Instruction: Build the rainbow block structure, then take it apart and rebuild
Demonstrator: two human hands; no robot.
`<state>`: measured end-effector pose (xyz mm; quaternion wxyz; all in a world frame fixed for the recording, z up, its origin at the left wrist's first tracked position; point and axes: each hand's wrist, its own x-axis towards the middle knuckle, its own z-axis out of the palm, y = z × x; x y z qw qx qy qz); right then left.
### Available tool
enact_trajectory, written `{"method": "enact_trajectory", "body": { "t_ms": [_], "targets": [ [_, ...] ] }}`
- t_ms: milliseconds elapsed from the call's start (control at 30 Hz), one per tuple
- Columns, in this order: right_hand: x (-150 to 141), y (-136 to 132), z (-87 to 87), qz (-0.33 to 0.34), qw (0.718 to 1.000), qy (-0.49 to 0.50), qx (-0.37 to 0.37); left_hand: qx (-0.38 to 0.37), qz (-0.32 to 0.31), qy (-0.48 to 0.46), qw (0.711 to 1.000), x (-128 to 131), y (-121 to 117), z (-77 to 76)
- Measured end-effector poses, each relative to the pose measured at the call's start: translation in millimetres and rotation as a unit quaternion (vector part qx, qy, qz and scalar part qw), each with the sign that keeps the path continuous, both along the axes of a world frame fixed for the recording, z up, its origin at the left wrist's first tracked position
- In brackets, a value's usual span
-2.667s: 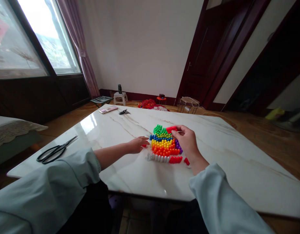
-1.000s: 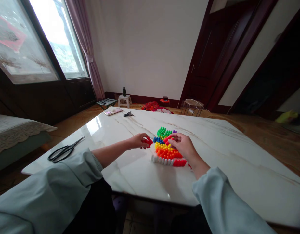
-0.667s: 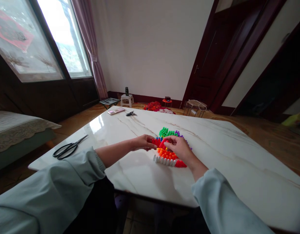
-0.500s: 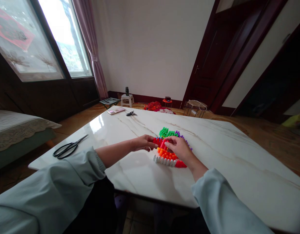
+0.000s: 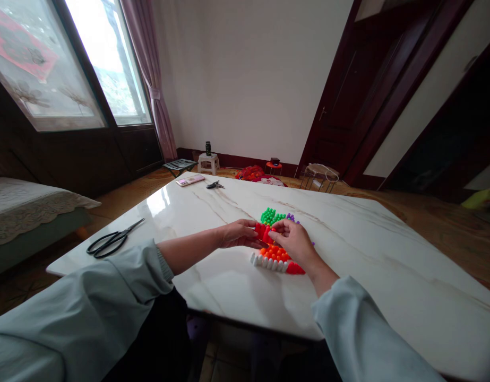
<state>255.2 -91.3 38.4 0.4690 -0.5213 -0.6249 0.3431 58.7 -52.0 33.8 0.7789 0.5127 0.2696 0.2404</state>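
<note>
Between both hands are several red beads (image 5: pixel 264 232), grouped in a small piece. My left hand (image 5: pixel 239 234) grips the left side of this piece, thumb and fingers closed on it. From the right, my right hand (image 5: pixel 294 241) pinches the red beads with thumb and forefinger. Just below lie orange beads (image 5: pixel 275 253), then a row of white beads (image 5: pixel 266 262) that ends in red beads (image 5: pixel 294 268). Green beads (image 5: pixel 272 216) sit beyond the hands, with purple beads (image 5: pixel 291 217) beside them, partly covered by my right hand. Any thread is too fine to make out.
Black-handled scissors (image 5: pixel 114 241) lie on the left of the white marble-patterned table (image 5: pixel 372 265). Near its far edge are a pink phone (image 5: pixel 190 180) and a bunch of keys (image 5: pixel 215 185). A white stool (image 5: pixel 208 163) with a dark jar stands on the floor behind.
The red beads between my hands have turned, showing more of their faces. My left fingers have shifted around them and extended slightly rightward. The other bead rows look unmoved.
</note>
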Motion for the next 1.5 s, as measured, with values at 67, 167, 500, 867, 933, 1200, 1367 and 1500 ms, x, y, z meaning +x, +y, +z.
{"method": "enact_trajectory", "body": {
  "t_ms": [67,167,500,867,933,1200,1367,1500],
  "targets": [
    [-1,-1,0.9,-0.007,1.0,-0.026,0.009,-0.006,0.002,-0.005,1.0,2,0,-1.2],
    [-6,-3,4.0,-0.02,0.998,-0.058,0.017,-0.006,0.005,-0.009,1.0,6,-1,-3.2],
    [-15,-6,8.0,-0.015,1.0,-0.015,-0.006,0.017,0.02,-0.023,0.999,9,0,-8.3],
    [-5,2,0.6,-0.008,0.996,-0.074,0.044,0.031,0.042,-0.001,0.999,10,1,-7.8],
    [-5,0,2.1,0.005,0.995,-0.09,0.042,0.034,0.049,0.004,0.998,10,-1,-6.2],
    [-3,-1,7.3,0.015,0.994,-0.097,0.049,0.025,0.074,0.01,0.997,13,-3,-2.0],
    [44,6,10.2,-0.075,0.983,-0.167,0.027,0.005,0.111,0.029,0.993,10,-1,0.8],
    [100,2,-5.7,-0.085,0.937,-0.328,-0.082,-0.015,0.128,0.037,0.991,6,1,1.6]
  ]
}}
